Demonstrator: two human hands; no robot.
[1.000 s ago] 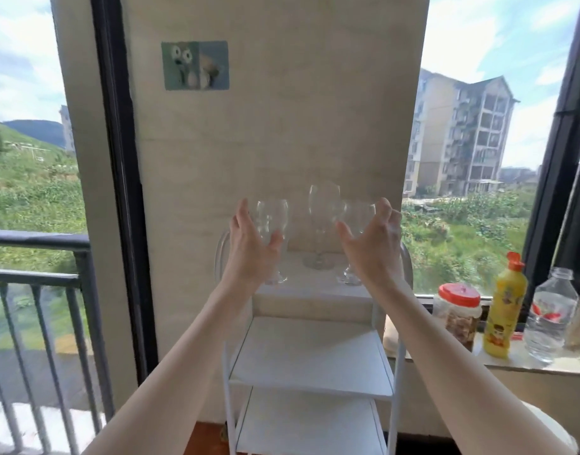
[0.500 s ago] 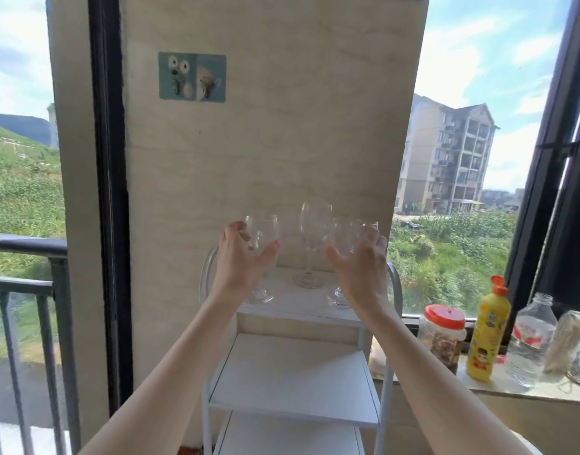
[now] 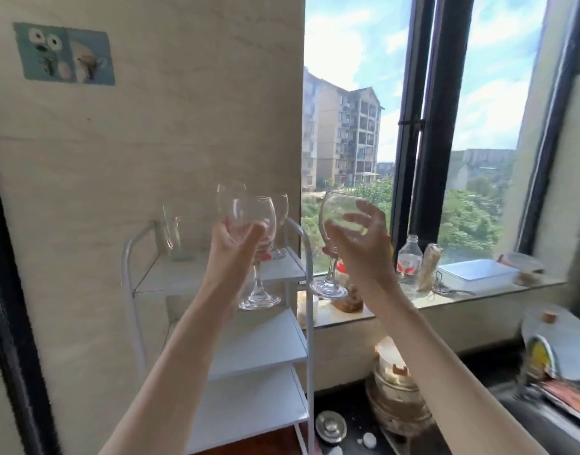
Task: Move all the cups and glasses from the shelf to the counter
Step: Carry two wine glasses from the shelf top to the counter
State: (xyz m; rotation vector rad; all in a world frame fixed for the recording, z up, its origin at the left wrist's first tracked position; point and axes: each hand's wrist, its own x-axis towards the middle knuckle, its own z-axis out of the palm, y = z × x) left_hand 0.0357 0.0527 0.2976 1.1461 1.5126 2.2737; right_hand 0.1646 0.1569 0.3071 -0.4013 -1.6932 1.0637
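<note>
Head view: left hand (image 3: pixel 236 244) wrapped around bowl of upright wine glass (image 3: pixel 254 224), stem vertical, foot down, lifted near white shelf (image 3: pixel 216 277). Right hand (image 3: pixel 361 244) cupping second wine glass (image 3: pixel 336 224), tilted slightly, right of shelf, before windowsill (image 3: pixel 446 298).

We see a white tiered shelf (image 3: pixel 216 277) standing against a beige wall, its top tier carrying a clear tumbler (image 3: pixel 172 234) at the left and stemmed glasses (image 3: pixel 279 224) at the right. Beside it, the window ledge (image 3: pixel 397 307) bears a plastic bottle (image 3: pixel 409 262) and a white tray (image 3: pixel 477 274).
</note>
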